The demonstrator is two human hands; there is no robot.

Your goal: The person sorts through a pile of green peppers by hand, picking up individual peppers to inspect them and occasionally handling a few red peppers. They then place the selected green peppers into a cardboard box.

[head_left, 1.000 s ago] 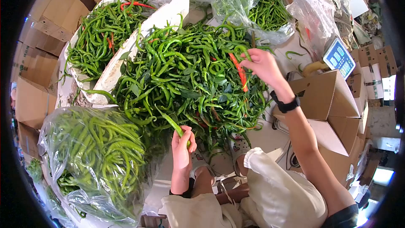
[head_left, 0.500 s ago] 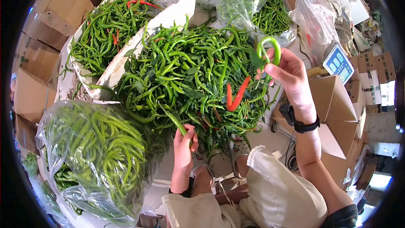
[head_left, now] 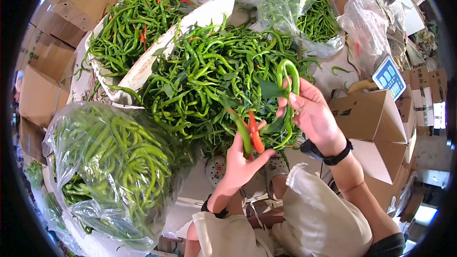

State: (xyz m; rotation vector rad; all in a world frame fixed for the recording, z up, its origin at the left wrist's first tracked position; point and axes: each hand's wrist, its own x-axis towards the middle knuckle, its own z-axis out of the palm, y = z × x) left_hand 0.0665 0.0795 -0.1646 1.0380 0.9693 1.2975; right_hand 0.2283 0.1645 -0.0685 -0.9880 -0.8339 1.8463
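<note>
My left hand (head_left: 239, 165) is held low in front of the pile, a green chili pepper (head_left: 243, 134) lying along its fingers. A red chili pepper (head_left: 256, 135) lies against the green one, between the fingers and the raised thumb. To the right, my right hand (head_left: 312, 113) pinches a hooked green chili pepper (head_left: 294, 78) between thumb and fingers. A dark green leaf (head_left: 269, 88) sticks out leftward from that pinch. Behind both hands spreads a large heap of green chili peppers (head_left: 204, 78) mixed with leaves.
A white foam box (head_left: 209, 7) of peppers stands at the back left. Full clear plastic bags sit at the front left (head_left: 112, 162) and back (head_left: 285, 7). An open cardboard box (head_left: 366, 119) and a scale display (head_left: 389, 77) are at the right.
My left hand has moved right and up, beside the right one, and the red pepper now lies at it. My right hand has come down and left, still pinching the hooked pepper.
</note>
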